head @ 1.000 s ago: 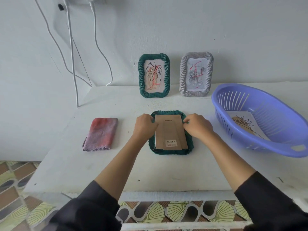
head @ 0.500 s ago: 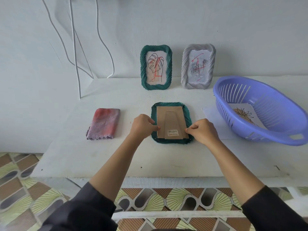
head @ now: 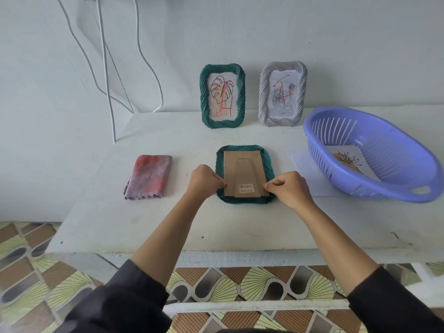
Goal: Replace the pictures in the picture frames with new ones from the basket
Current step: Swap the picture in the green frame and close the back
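Note:
A green picture frame [head: 268, 164] lies face down in the middle of the white table, its brown cardboard back [head: 245, 174] with a barcode sticker facing up. My left hand [head: 205, 180] pinches at the back's lower left edge. My right hand [head: 288, 188] pinches at its lower right edge. Against the wall stand a second green frame [head: 222, 96] with a leaf drawing and a grey frame [head: 283, 93] with a scribbled picture. The purple basket [head: 374, 152] at the right holds a flower drawing [head: 349, 162].
A folded red-and-purple cloth [head: 150, 176] lies to the left of the frame. A white sheet of paper [head: 307, 174] lies partly under the basket. White cables [head: 105, 68] hang down the wall at the back left. The table's front edge [head: 216, 255] runs below my forearms.
Both hands have slid from the upper sides of the face-down frame towards me, down to the lower corners of its cardboard back. The frame itself has stayed flat on the table.

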`<state>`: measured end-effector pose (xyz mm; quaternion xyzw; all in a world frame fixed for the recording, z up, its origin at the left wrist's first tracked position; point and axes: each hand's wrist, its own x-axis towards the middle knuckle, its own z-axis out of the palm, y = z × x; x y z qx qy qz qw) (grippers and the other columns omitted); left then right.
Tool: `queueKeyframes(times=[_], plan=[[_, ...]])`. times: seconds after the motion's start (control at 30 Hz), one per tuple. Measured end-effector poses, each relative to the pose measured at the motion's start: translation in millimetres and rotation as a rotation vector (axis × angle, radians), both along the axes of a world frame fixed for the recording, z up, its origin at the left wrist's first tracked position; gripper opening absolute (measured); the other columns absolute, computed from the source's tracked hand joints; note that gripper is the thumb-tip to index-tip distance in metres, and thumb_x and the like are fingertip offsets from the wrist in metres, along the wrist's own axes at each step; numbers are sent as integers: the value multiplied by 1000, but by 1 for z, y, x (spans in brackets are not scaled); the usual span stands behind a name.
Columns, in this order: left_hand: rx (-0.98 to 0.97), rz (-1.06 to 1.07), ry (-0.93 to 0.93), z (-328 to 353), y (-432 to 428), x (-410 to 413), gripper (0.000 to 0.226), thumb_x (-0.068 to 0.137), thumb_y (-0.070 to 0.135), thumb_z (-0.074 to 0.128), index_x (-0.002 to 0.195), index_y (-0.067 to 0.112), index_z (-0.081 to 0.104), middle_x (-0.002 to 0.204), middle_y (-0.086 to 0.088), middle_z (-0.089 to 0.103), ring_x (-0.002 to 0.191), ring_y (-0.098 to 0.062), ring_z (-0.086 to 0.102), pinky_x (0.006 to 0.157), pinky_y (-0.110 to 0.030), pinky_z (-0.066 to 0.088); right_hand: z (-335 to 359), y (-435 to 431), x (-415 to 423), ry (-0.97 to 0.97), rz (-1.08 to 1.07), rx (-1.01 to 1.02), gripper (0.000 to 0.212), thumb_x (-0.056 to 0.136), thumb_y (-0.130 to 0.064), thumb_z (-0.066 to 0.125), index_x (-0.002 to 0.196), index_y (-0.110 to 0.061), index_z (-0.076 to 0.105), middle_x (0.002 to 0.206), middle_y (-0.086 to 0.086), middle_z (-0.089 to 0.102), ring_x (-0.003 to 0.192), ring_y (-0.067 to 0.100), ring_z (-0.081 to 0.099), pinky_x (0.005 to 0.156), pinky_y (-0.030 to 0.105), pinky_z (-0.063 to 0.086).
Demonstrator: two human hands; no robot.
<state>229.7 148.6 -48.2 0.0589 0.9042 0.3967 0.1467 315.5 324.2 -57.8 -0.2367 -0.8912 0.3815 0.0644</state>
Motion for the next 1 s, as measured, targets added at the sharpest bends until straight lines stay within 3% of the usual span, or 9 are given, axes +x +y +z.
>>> queueKeyframes(times=[0.13, 0.27, 0.43, 0.57, 0.7, 0.77, 0.83, 0.9, 1.0], plan=[[-14, 14, -6, 1, -2, 4, 21, 74, 10, 74, 88, -6, 74, 56, -2, 54, 58, -18, 51, 48, -22, 37, 1, 6, 5, -38, 30, -18, 13, 75, -24, 73, 77, -11, 75, 90, 4, 74, 93, 23, 64, 89, 38, 50], [-7, 17, -2, 0, -1, 7, 19, 75, 9, 73, 89, -4, 74, 53, 1, 51, 50, -8, 43, 45, -19, 33, -2, 2, 6, -25, 32, 10, 15, 75, -24, 73, 74, -9, 74, 86, 5, 74, 90, 25, 65, 86, 38, 51], [-1, 15, 10, -1, -3, 7, 17, 76, 8, 72, 88, -5, 74, 54, 3, 52, 51, -8, 43, 45, -17, 35, -5, -1, 7, -11, 23, 71, 18, 77, -25, 71, 78, -8, 74, 87, 3, 74, 89, 24, 64, 81, 32, 45], [-47, -57, 143, -4, -6, 9, 16, 77, 13, 72, 86, 0, 74, 71, -2, 57, 70, -17, 49, 64, -25, 40, -5, 7, 10, 44, 63, 47, 15, 75, -28, 72, 83, -15, 74, 88, -1, 70, 87, 16, 60, 87, 36, 46], [-74, -288, 302, 2, -15, 13, 12, 76, 17, 74, 87, 12, 76, 87, 6, 56, 75, -7, 49, 61, -8, 35, 0, 25, 11, 55, 302, 81, 23, 73, -27, 76, 95, -21, 72, 89, -2, 53, 72, 2, 45, 82, 33, 39], [-97, -419, 262, 2, -19, 13, 11, 75, 18, 76, 85, 14, 77, 92, 5, 60, 77, -7, 52, 65, -7, 39, 2, 30, 10, -3, 403, 132, 24, 72, -28, 77, 95, -23, 73, 92, -1, 52, 81, 9, 49, 87, 37, 41], [-123, -471, 246, 1, -20, 12, 16, 73, 19, 77, 89, 14, 77, 97, 3, 63, 84, -10, 54, 76, -15, 44, 4, 32, 9, -12, 438, 206, 22, 72, -31, 77, 93, -26, 74, 95, -2, 52, 92, 13, 49, 88, 36, 38], [-135, -483, 259, 2, -20, 11, 19, 73, 19, 78, 91, 13, 77, 101, 1, 66, 83, -10, 55, 81, -24, 46, 7, 32, 8, 5, 481, 308, 19, 73, -34, 75, 91, -27, 74, 96, -6, 50, 97, 12, 47, 82, 30, 30], [-178, -531, 265, 5, -20, 8, 20, 75, 20, 77, 93, 13, 77, 105, 0, 67, 81, -9, 56, 83, -24, 47, 14, 30, 5, -8, 587, 468, 17, 78, -36, 70, 92, -25, 74, 101, -8, 53, 101, 13, 46, 77, 27, 20]])
